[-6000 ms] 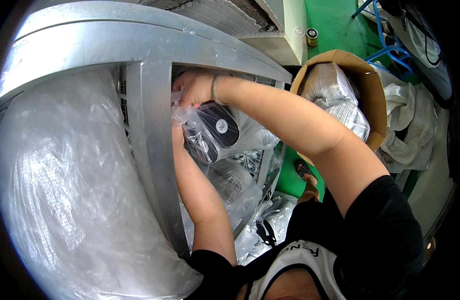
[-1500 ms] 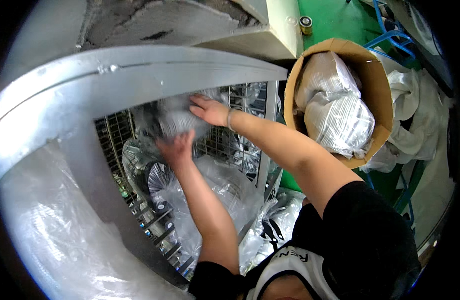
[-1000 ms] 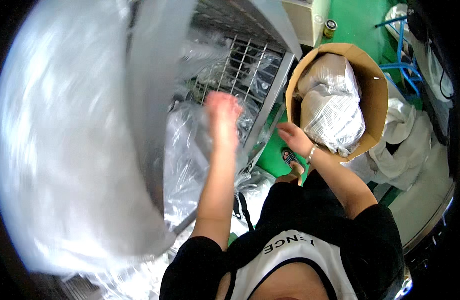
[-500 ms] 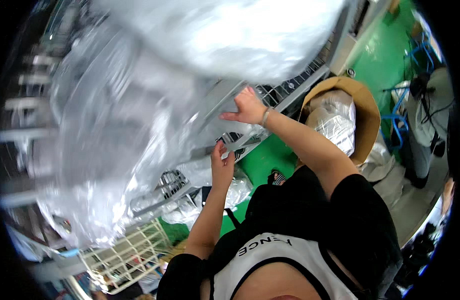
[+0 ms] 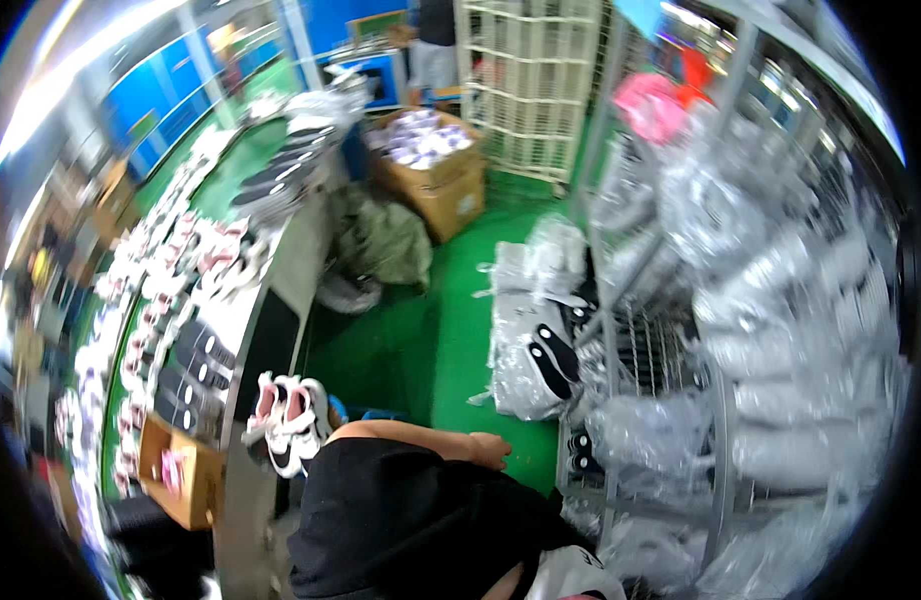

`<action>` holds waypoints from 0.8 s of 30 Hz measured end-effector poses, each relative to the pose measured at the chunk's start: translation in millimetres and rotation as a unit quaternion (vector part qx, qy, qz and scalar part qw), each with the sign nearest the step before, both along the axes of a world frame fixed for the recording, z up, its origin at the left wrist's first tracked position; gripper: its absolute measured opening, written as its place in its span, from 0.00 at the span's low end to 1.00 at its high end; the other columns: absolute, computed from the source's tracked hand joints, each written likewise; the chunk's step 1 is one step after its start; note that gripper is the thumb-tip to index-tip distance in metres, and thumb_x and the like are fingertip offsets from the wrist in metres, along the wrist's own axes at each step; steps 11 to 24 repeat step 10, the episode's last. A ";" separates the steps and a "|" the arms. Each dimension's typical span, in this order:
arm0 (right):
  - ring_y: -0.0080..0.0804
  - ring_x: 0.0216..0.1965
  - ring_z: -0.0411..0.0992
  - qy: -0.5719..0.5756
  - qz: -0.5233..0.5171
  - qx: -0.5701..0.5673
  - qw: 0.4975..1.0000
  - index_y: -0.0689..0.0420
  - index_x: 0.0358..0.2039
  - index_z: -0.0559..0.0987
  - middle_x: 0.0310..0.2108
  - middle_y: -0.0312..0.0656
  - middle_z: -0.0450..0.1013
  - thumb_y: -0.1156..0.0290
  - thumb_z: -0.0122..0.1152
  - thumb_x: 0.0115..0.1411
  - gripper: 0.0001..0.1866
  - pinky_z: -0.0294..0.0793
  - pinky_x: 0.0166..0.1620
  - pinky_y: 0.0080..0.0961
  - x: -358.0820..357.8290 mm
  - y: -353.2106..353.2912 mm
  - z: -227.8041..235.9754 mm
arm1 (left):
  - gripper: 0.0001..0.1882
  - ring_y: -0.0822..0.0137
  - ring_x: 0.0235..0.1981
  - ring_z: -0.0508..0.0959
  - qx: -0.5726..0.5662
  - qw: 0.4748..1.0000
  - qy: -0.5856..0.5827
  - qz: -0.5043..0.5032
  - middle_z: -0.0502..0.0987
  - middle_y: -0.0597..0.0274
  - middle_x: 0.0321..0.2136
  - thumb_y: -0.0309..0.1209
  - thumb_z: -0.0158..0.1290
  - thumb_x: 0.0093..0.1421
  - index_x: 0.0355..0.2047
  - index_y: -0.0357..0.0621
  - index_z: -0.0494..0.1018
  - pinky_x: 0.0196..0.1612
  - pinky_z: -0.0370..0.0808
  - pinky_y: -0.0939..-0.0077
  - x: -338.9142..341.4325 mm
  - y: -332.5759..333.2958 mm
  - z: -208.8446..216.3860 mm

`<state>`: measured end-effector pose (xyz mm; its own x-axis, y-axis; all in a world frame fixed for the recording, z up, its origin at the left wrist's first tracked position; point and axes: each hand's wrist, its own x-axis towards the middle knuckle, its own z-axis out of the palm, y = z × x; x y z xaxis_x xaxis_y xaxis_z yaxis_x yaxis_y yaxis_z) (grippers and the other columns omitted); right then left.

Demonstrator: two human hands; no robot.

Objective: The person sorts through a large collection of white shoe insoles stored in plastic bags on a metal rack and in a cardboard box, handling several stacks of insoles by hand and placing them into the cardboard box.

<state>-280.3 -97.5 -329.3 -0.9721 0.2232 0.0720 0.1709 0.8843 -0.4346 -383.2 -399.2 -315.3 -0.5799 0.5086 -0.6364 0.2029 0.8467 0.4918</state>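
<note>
My left hand [image 5: 491, 451] reaches across in front of my body, its black sleeve at the lower edge. The fingers are small and blurred, so their grip cannot be made out; no held thing shows. White-and-pink sneakers [image 5: 291, 420] sit at the bench edge beside that arm, apart from the hand. To the hand's right, clear plastic bags [image 5: 526, 385] lie on the floor by the rack, with black shoe soles [image 5: 553, 362] on top. My right hand is out of the picture.
A metal rack [image 5: 723, 440] full of plastic-wrapped bundles [image 5: 796, 400] stands on the right. Shoes line the bench [image 5: 271, 330] on the left. Beyond the green floor [image 5: 451, 310] are a cardboard box [image 5: 446, 195], a wire cage trolley [image 5: 531, 90] and another person [image 5: 436, 45].
My view has swung away from close above the rack to the aisle and bench. The large clear plastic bag has left the near foreground. My right hand has gone from view.
</note>
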 end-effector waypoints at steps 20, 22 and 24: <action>0.27 0.48 0.57 -0.387 0.391 -0.039 0.834 0.57 0.50 0.55 0.47 0.45 0.58 0.66 0.34 0.57 0.20 0.51 0.53 0.20 -126.6 -58.9 98.5 | 0.26 0.52 0.41 0.68 0.047 0.948 0.031 0.314 0.68 0.46 0.39 0.45 0.44 0.49 0.44 0.41 0.62 0.44 0.63 0.65 67.6 -28.8 59.0; 0.27 0.48 0.57 -0.387 0.391 -0.039 0.834 0.57 0.50 0.55 0.47 0.45 0.58 0.66 0.34 0.57 0.20 0.51 0.53 0.20 -126.6 -58.9 98.5 | 0.26 0.52 0.41 0.68 0.047 0.948 0.031 0.314 0.68 0.46 0.39 0.45 0.44 0.49 0.44 0.41 0.62 0.44 0.63 0.65 67.6 -28.8 59.0; 0.27 0.48 0.57 -0.387 0.391 -0.039 0.834 0.57 0.50 0.55 0.47 0.45 0.58 0.66 0.34 0.57 0.20 0.51 0.53 0.20 -126.6 -58.9 98.5 | 0.26 0.52 0.41 0.68 0.047 0.948 0.031 0.314 0.68 0.46 0.39 0.45 0.44 0.49 0.44 0.41 0.62 0.44 0.63 0.65 67.6 -28.8 59.0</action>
